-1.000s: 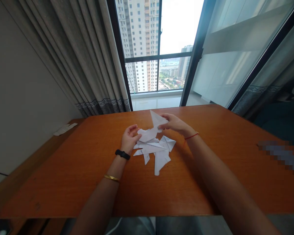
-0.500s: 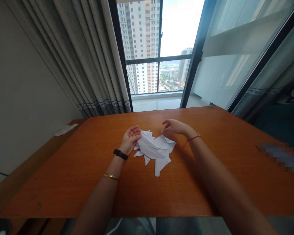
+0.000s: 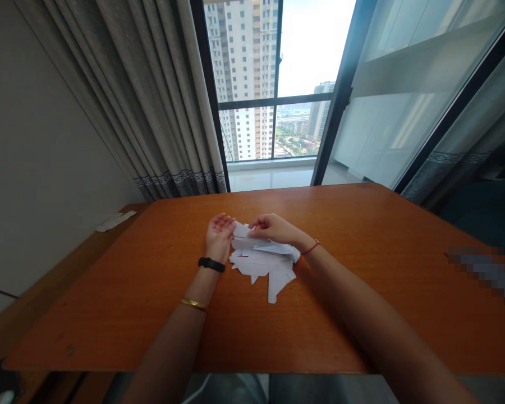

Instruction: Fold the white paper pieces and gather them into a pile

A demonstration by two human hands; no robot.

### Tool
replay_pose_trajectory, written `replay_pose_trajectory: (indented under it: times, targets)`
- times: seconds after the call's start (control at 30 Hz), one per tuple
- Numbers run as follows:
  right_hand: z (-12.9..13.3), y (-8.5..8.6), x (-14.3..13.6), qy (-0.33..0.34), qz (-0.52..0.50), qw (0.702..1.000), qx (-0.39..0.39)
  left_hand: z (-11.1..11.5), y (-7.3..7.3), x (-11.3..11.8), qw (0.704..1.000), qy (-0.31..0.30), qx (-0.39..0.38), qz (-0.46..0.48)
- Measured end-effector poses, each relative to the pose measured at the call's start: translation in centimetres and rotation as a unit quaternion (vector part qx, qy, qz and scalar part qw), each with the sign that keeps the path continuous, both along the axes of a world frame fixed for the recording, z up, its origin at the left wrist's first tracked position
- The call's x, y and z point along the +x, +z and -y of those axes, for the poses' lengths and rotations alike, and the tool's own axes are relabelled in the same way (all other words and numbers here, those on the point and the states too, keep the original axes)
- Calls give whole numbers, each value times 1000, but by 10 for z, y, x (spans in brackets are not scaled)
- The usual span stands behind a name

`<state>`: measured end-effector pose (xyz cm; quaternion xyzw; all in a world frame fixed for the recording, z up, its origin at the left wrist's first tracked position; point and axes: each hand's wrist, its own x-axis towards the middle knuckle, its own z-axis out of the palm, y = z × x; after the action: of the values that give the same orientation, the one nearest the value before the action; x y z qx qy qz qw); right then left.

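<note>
White paper with cut, jagged edges (image 3: 261,264) lies in a loose layered pile on the wooden table (image 3: 151,314). My left hand (image 3: 219,235), palm up at the pile's left side, grips the edge of an upper paper sheet (image 3: 244,242) between thumb and curled fingers. From the right, my right hand (image 3: 271,227) reaches over the pile with fingers pinched together at that sheet's top edge. Its fingertips partly cover the paper there. A narrow strip and pointed bits stick out at the pile's near side.
Pale scraps (image 3: 115,220) lie on a ledge at the left wall. A blurred-out item (image 3: 483,272) rests on the table's right side. Grey curtains (image 3: 172,112) and a window with dark frames (image 3: 275,101) stand beyond the far edge.
My right hand has moved left and down onto the paper. The upper sheet has lifted and shifted away from me, showing more of the jagged paper beneath. My left hand shifted slightly left.
</note>
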<state>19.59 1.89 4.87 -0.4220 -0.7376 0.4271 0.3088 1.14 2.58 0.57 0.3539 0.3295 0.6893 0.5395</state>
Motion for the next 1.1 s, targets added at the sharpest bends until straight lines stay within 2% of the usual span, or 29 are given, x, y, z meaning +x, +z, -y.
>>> replay_pose_trajectory:
  times: [0.07,0.17,0.2,0.27,0.33,0.4,0.47,0.53,0.63,0.73,0.8,0.93,1.1]
  targets:
    - [-8,-5,5,-55,21,997,42,2,0,2,999,0,3,-54]
    - [-22,-13,33,-239,79,963,95,6,-2,2,976,-17,2,-215]
    - [-26,-16,45,-305,107,941,103,8,-2,1,958,-39,12,-284]
    - [-30,-23,68,-372,147,912,87,12,-4,0,899,-109,45,-421]
    - [-31,-33,82,-374,177,909,57,18,-6,0,819,-179,68,-541]
    - [-31,-42,83,-337,198,920,31,22,-9,1,748,-210,68,-626]
    - [-30,-46,75,-285,202,937,19,24,-11,2,712,-199,71,-669]
    - [-30,-43,64,-249,197,948,22,23,-12,2,709,-177,79,-678]
    - [-30,-28,55,-250,184,950,43,20,-13,0,726,-150,77,-667]
    - [-26,-12,57,-298,181,930,116,16,-14,-1,733,-130,66,-665]
    - [-23,-7,59,-300,209,917,160,15,-15,-1,738,-119,46,-663]
    - [-20,-12,55,-219,270,931,112,15,-17,-2,762,-92,-1,-641]
    - [-25,-35,51,-260,275,919,111,16,-18,-1,773,-96,4,-628]
